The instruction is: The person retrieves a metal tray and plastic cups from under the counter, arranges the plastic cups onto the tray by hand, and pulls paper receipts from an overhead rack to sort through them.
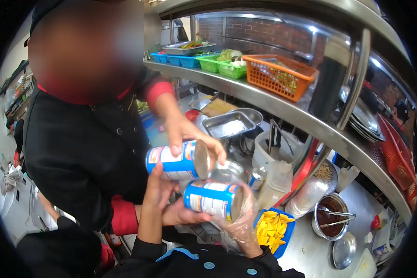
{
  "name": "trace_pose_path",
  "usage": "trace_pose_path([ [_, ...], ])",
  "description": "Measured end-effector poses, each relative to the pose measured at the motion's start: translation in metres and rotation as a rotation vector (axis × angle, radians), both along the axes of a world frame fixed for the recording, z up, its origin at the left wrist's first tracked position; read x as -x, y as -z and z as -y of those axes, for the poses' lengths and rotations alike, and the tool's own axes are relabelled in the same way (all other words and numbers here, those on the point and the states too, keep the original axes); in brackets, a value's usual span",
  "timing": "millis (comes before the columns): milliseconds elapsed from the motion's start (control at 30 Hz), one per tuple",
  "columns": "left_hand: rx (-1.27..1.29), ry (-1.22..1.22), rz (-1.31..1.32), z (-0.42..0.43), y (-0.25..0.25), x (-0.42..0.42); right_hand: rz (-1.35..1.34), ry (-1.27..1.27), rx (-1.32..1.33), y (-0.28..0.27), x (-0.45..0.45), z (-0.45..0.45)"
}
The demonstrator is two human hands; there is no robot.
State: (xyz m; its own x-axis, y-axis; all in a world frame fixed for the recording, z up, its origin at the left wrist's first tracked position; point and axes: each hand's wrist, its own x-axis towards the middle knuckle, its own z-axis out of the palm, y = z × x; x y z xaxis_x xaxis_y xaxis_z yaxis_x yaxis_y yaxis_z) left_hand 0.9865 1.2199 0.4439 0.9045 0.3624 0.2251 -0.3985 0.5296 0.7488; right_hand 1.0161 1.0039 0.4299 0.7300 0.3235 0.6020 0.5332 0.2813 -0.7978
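Note:
Two blue-labelled food cans are in the middle, shared between my hands and a co-worker's. The upper can (pixel 173 157) lies tilted on its side under the co-worker's hand (pixel 183 127). My bare left hand (pixel 160 192) is below it, thumb on its label and fingers underneath. Just beneath is the lower can (pixel 211 197), its left end resting on the co-worker's other hand (pixel 185 215). At its right end is my right hand (pixel 241 222), in a clear plastic glove, closed around it. Its far fingers are partly hidden.
A blue tray (pixel 288 234) of yellow cut pieces stands right of my glove. Beyond are a pot of dark sauce (pixel 316 224), a metal lid (pixel 344 250) and a white bucket (pixel 262 153) with tongs. Overhead runs a steel shelf (pixel 282 104) bearing an orange basket (pixel 275 76).

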Motion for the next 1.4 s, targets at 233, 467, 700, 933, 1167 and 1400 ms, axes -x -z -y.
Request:
trace_pose_path([
  [233,0.415,-0.023,0.012,0.055,-0.010,0.046,-0.166,0.029,-0.376,-0.025,0.003,0.040],
  [467,0.340,0.462,-0.099,0.102,0.009,0.064,-0.208,0.115,-0.682,-0.095,0.017,0.051],
  [700,0.441,0.589,-0.084,0.129,0.023,0.060,-0.191,0.023,-0.637,-0.065,0.028,0.045],
  [933,0.238,0.728,-0.224,0.128,0.051,0.063,-0.494,0.006,-0.571,-0.039,0.054,0.057],
  [1167,-0.605,0.986,-0.129,0.115,0.035,0.056,-0.330,0.115,-0.132,-0.004,0.046,0.067],
  [1400,0.438,1.077,0.121,0.108,0.073,0.043,-0.349,0.232,0.056,0.026,0.050,0.098],
])
